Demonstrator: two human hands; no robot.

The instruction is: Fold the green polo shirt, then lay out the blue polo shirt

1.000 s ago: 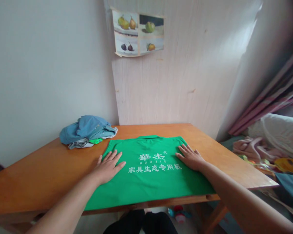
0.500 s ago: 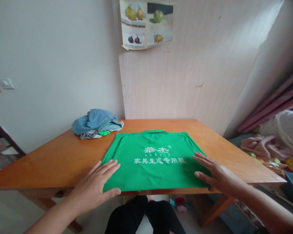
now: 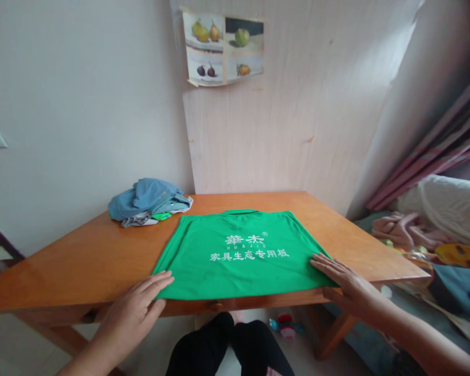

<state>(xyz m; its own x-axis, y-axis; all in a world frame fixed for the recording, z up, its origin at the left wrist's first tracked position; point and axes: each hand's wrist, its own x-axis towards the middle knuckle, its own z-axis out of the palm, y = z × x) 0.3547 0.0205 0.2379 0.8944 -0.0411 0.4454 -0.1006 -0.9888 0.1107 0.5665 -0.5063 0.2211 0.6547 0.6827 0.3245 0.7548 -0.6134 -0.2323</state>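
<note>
A green shirt [image 3: 238,261] with white lettering lies flat on the orange wooden table [image 3: 82,256], its near hem at the table's front edge. My left hand [image 3: 135,310] rests at the shirt's near left corner, fingers stretched out and flat over the table edge. At the near right corner lies my right hand [image 3: 342,279], fingers also stretched flat on the fabric. Neither hand holds anything.
A heap of blue and grey clothes [image 3: 149,201] sits at the table's back left by the wall. A wooden board [image 3: 282,130] with a fruit picture [image 3: 223,47] leans behind the table. Bedding and fabrics [image 3: 426,230] lie to the right. My dark-trousered legs [image 3: 227,350] are under the table.
Both hands have slid toward me along the shirt, from beside the lettering down to its near corners at the table's front edge. The camera view has shifted slightly.
</note>
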